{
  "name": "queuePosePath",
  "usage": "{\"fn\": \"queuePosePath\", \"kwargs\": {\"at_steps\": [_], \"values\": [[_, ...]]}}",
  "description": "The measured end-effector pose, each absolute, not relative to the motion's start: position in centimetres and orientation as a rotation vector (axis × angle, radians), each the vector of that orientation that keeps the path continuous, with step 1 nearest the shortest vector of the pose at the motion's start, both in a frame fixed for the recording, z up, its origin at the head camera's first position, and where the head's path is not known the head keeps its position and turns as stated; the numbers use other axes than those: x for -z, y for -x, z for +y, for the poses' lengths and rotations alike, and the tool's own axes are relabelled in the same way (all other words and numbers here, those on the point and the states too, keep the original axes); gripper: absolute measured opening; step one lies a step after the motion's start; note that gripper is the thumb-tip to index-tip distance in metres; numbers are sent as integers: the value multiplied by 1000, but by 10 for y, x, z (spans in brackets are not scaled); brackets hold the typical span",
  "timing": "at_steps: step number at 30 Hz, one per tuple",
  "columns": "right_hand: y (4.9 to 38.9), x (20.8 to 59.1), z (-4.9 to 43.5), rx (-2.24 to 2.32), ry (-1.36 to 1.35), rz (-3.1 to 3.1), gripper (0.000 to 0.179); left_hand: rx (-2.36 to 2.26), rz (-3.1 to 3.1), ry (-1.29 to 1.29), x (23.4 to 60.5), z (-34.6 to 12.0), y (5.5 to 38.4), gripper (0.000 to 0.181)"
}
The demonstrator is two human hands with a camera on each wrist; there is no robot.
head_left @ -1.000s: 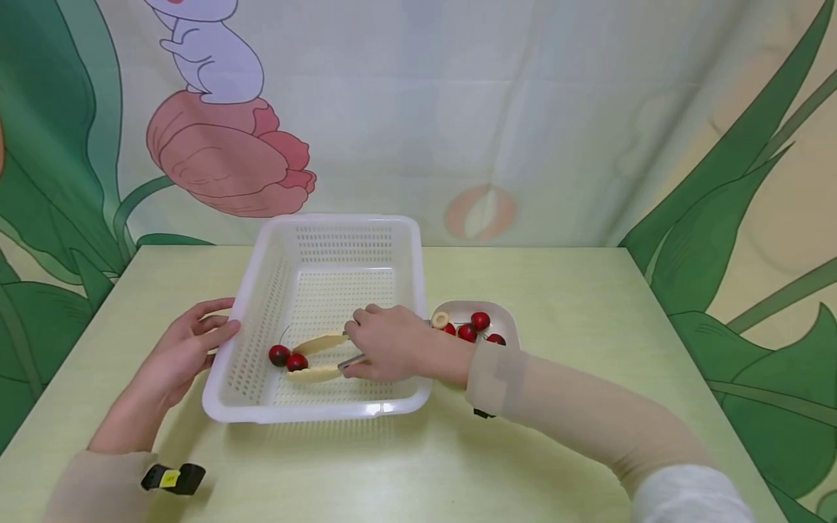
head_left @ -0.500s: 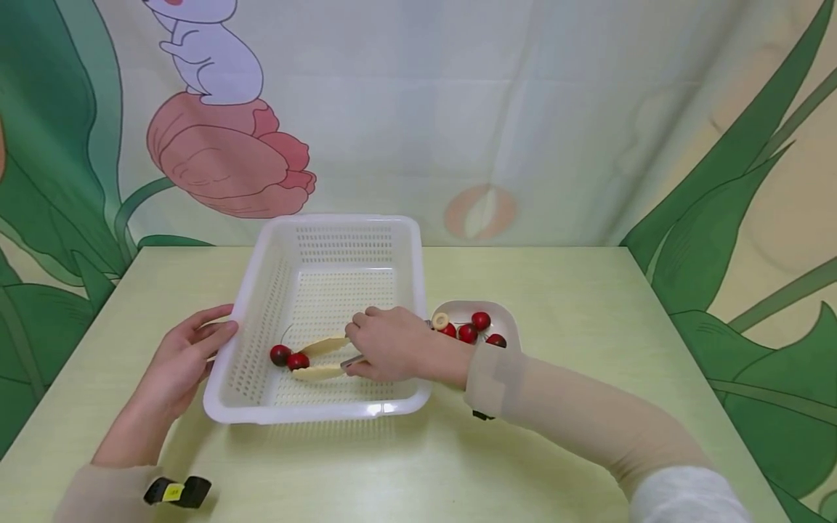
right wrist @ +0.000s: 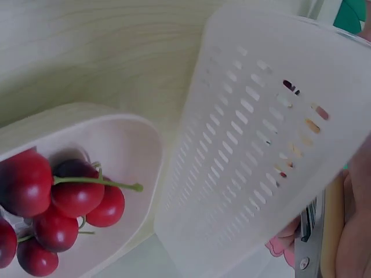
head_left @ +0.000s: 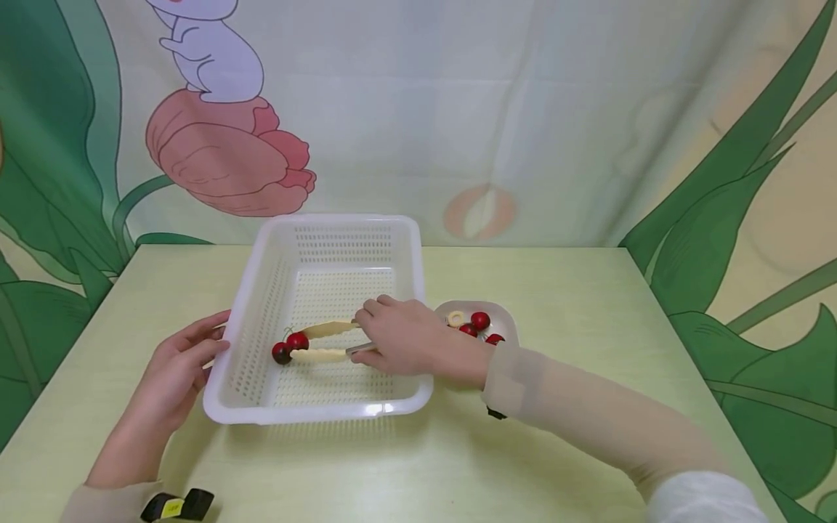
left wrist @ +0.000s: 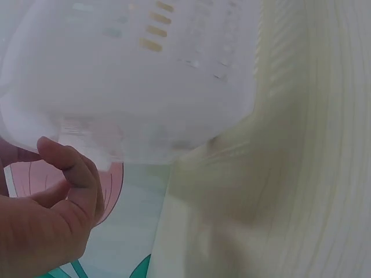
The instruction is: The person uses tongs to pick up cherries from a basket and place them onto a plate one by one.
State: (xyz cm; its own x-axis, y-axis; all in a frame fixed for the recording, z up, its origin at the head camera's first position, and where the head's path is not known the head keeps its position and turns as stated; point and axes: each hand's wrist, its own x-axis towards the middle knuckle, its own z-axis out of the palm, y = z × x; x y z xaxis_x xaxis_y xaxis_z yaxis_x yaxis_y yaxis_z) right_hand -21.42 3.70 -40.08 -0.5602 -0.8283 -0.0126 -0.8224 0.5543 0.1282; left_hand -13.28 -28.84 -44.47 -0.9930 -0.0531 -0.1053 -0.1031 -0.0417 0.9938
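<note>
In the head view my right hand (head_left: 405, 338) grips a pair of tongs (head_left: 320, 355) with cream scalloped tips, reaching into a white perforated plastic basket (head_left: 216, 392). The tips stand on either side of a red cherry (head_left: 298, 341); contact on both sides cannot be told. A darker cherry (head_left: 281, 354) sits beside it, against the near tip. My left hand (head_left: 179, 370) holds the basket's left rim, and the left wrist view shows bent fingers (left wrist: 72, 168) against its outer wall. In the right wrist view, the tongs' metal part (right wrist: 313, 243) shows beside my right hand (right wrist: 355, 243).
A small white dish (head_left: 506, 316) with several cherries (head_left: 480, 320) stands just right of the basket, partly hidden by my right forearm. The tongs' end ring (head_left: 455, 318) hangs over it. A printed curtain (head_left: 562, 145) borders the table's (head_left: 575, 305) back edge.
The tongs and right hand have shifted right and slightly away from me. The cherry between the tips has moved farther back relative to the other one. My left hand has slid slightly nearer me.
</note>
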Motion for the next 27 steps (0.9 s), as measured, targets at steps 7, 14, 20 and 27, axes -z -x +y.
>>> {"fn": "queuePosePath", "kwargs": {"at_steps": [7,14,20,27], "values": [[214,394,51,97,-1388,-2708,54,-2220,2186,254,444,-285,132,45],[209,391,74,-112,-1308,-2735,56,-2382,2022,218,447,-287,129,33],[205,380,98,-270,-1185,-2774,57,-2398,1989,226,448,-288,130,33],[208,379,127,-385,-1075,-2725,50,-2431,1947,214,449,-288,131,31]]}}
